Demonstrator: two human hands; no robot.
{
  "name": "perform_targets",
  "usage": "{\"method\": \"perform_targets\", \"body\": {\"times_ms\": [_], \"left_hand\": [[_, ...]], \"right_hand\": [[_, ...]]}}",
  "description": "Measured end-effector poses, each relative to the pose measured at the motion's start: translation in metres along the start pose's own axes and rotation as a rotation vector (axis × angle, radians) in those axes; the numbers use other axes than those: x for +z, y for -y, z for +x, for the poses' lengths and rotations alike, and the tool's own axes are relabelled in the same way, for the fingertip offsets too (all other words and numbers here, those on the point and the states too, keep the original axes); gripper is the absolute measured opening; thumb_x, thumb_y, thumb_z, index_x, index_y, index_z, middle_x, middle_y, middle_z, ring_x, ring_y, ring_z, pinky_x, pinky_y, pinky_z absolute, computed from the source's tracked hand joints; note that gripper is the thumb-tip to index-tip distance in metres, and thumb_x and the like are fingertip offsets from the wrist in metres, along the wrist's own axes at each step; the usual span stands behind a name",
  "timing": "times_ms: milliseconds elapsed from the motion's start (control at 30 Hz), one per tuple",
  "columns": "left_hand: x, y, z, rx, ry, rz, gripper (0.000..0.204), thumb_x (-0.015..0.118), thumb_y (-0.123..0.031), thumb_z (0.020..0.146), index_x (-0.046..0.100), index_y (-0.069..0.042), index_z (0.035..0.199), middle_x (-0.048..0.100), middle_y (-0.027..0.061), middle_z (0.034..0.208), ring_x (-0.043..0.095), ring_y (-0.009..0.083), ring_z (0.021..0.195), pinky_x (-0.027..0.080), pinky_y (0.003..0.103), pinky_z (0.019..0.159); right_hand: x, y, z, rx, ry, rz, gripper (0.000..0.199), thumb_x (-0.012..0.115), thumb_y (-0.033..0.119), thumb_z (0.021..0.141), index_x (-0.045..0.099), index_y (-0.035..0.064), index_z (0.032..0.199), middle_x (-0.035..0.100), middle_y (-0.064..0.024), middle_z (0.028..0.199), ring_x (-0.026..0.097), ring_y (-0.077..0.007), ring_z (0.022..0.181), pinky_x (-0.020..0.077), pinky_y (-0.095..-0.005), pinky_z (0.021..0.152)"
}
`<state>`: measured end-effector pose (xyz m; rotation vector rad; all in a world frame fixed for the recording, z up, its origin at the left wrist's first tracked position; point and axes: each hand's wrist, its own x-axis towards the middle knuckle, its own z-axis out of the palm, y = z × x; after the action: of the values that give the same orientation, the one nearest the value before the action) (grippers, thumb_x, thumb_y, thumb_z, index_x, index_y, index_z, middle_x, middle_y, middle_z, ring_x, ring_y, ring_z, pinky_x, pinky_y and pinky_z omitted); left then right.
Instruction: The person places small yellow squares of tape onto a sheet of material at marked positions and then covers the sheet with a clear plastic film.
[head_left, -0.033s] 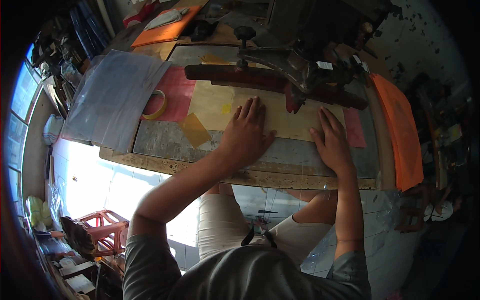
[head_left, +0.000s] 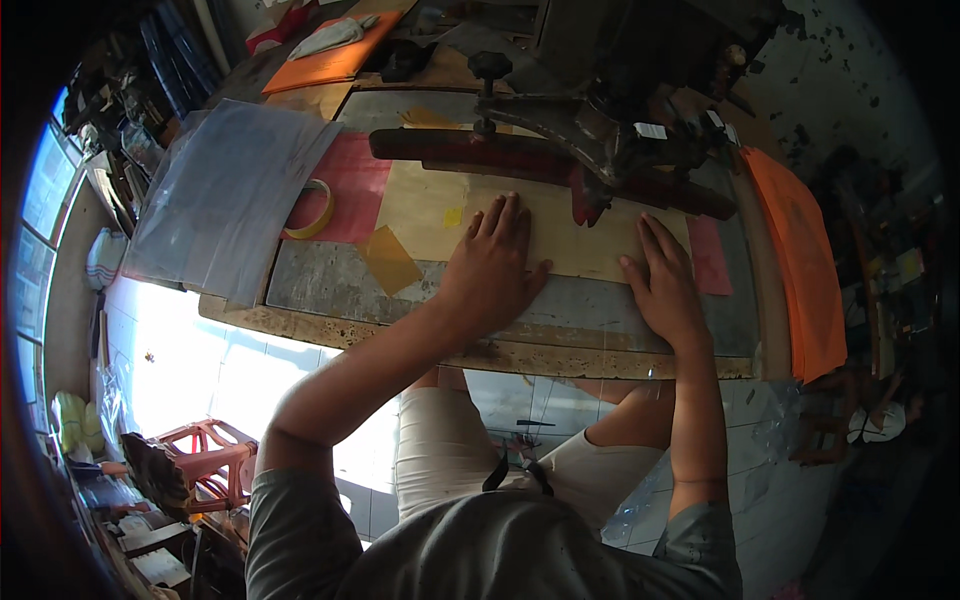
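Observation:
Both of my hands lie flat on a pale yellow-tan sheet (head_left: pixel 588 248) spread over a grey metal plate (head_left: pixel 340 285). My left hand (head_left: pixel 492 265), near the middle, is open with its fingers stretched forward and its thumb out to the right. Toward the sheet's right end, my right hand (head_left: pixel 664 285) also rests open, fingers pointing ahead. Just beyond my fingertips a long dark red bar (head_left: pixel 500 152) on a black metal arm (head_left: pixel 555 118) spans the sheet. Left of my left hand are a small yellow piece (head_left: pixel 453 217) and a tan patch (head_left: pixel 390 262).
At the left a roll of yellowish tape (head_left: pixel 322 212) lies on a red sheet (head_left: pixel 362 185), beside clear plastic sheets (head_left: pixel 225 195). Orange sheets hang over the right edge (head_left: pixel 795 265); others lie at the back left (head_left: pixel 325 62). A pink plastic stool (head_left: pixel 215 465) stands on the floor.

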<state>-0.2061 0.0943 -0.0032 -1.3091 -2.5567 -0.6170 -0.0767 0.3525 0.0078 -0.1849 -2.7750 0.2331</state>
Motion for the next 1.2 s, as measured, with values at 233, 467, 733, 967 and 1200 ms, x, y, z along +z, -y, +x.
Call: {"method": "perform_targets", "body": {"times_ms": [233, 467, 733, 967, 1200], "left_hand": [[-0.001, 0.003, 0.000, 0.005, -0.002, 0.004, 0.068, 0.059, -0.038, 0.104, 0.050, 0.016, 0.146, 0.044, 0.0326, 0.159, 0.038, 0.0442, 0.153, 0.032, 0.053, 0.128], [-0.010, 0.004, 0.000, 0.002, 0.006, 0.021, 0.063, 0.058, -0.038, 0.105, 0.054, 0.010, 0.146, 0.047, 0.0288, 0.159, 0.043, 0.0410, 0.151, 0.038, 0.051, 0.125], [-0.037, 0.041, 0.014, -0.091, 0.033, -0.289, 0.049, 0.064, -0.028, 0.103, 0.061, -0.001, 0.145, 0.057, 0.0193, 0.154, 0.054, 0.0374, 0.142, 0.046, 0.047, 0.119], [-0.014, 0.040, 0.008, 0.091, -0.074, -0.089, 0.052, 0.066, -0.030, 0.101, 0.061, -0.002, 0.144, 0.049, 0.0206, 0.160, 0.048, 0.0402, 0.147, 0.041, 0.049, 0.122], [-0.009, 0.037, 0.006, 0.075, -0.030, -0.099, 0.055, 0.065, -0.033, 0.102, 0.059, 0.000, 0.145, 0.049, 0.0224, 0.160, 0.047, 0.0407, 0.148, 0.041, 0.049, 0.122]], "right_hand": [[0.000, 0.002, 0.001, 0.006, 0.002, -0.003, 0.063, 0.066, 0.032, 0.105, 0.050, -0.0043, 0.154, 0.048, -0.0201, 0.160, 0.051, -0.0413, 0.142, 0.0425, -0.0488, 0.120], [0.003, -0.001, 0.001, 0.014, 0.011, -0.007, 0.063, 0.065, 0.033, 0.106, 0.050, -0.0035, 0.154, 0.048, -0.0197, 0.160, 0.052, -0.0413, 0.141, 0.0421, -0.0488, 0.120], [0.000, -0.001, 0.000, 0.014, 0.021, 0.017, 0.063, 0.064, 0.035, 0.106, 0.049, -0.0009, 0.155, 0.046, -0.0181, 0.162, 0.049, -0.0405, 0.144, 0.0408, -0.0495, 0.121], [0.002, -0.003, 0.000, 0.013, 0.019, 0.022, 0.063, 0.064, 0.035, 0.106, 0.049, -0.0005, 0.156, 0.046, -0.0165, 0.163, 0.048, -0.0403, 0.144, 0.0401, -0.0491, 0.121], [0.000, -0.003, 0.001, 0.022, 0.021, 0.022, 0.064, 0.065, 0.035, 0.106, 0.048, 0.0001, 0.156, 0.047, -0.0166, 0.163, 0.049, -0.0404, 0.144, 0.0396, -0.0491, 0.122]]}}
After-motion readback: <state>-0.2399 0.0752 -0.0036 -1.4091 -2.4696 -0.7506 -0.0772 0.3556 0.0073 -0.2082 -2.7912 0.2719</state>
